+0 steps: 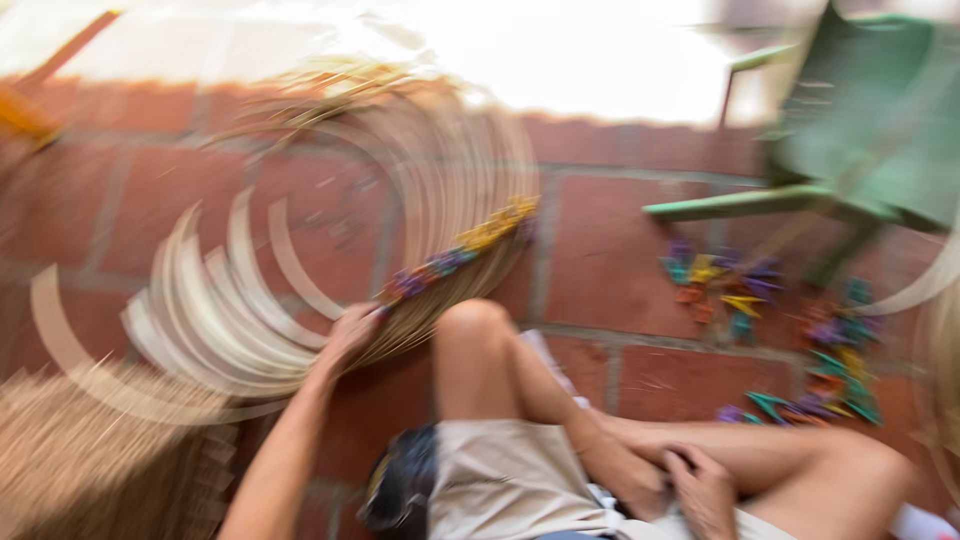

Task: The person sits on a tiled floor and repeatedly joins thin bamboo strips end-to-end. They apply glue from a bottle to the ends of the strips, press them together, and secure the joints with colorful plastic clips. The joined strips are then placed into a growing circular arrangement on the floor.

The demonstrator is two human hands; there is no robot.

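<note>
Head view, motion-blurred. The left hand [350,335] reaches out to the near end of a woven strip [455,258] studded with purple and yellow pieces; its fingers [362,318] seem curled over that end, though blur hides how firmly they close. The strip lies on the red tile floor [610,260], its long axis running diagonally from the hand up and to the right, the yellow end pointing away. Pale curved cane strands [215,300] fan out beside it. The right hand [705,490] rests on the thigh, fingers loosely bent, holding nothing visible. Coloured folded pieces [725,285] lie scattered near a green chair [850,130].
</note>
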